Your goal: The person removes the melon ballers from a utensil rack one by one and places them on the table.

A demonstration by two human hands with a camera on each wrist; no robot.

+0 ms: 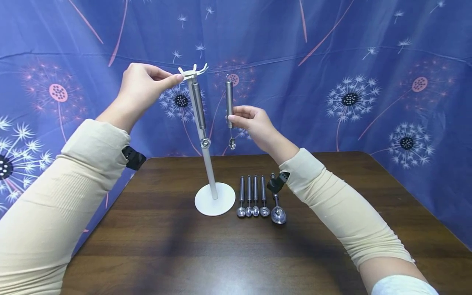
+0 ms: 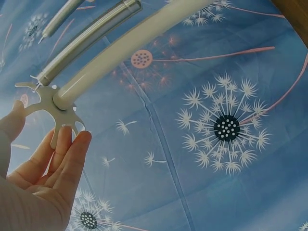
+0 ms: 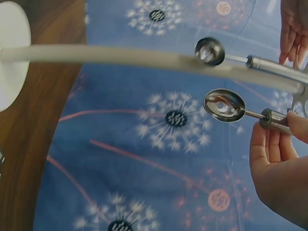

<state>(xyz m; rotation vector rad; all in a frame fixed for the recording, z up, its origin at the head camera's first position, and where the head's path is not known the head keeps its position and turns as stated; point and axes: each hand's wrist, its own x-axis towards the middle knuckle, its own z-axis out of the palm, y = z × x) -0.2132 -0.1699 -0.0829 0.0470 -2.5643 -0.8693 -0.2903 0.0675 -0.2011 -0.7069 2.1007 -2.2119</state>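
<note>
My left hand [image 1: 145, 88] pinches the hooked top of a white utensil stand [image 1: 209, 170] between thumb and fingers. In the left wrist view, curved hooks [image 2: 48, 98] spread out around the pole. One steel melon baller [image 1: 199, 106] hangs from a hook, its round bowl downward against the pole. Right of the stand, my right hand [image 1: 256, 125] grips a second melon baller [image 1: 229, 96] by the lower part of its handle. It is upright, bowl down, apart from the hooks. The right wrist view shows its oval bowl [image 3: 224, 105] with a small hole.
Several steel scoops [image 1: 249, 192] lie in a row on the brown wooden table [image 1: 166, 254], right of the stand's round base [image 1: 215, 208]. A larger scoop [image 1: 278, 214] ends the row, partly hidden by the right wrist camera [image 1: 277, 182]. Behind hangs a blue dandelion-print cloth [image 1: 280, 41].
</note>
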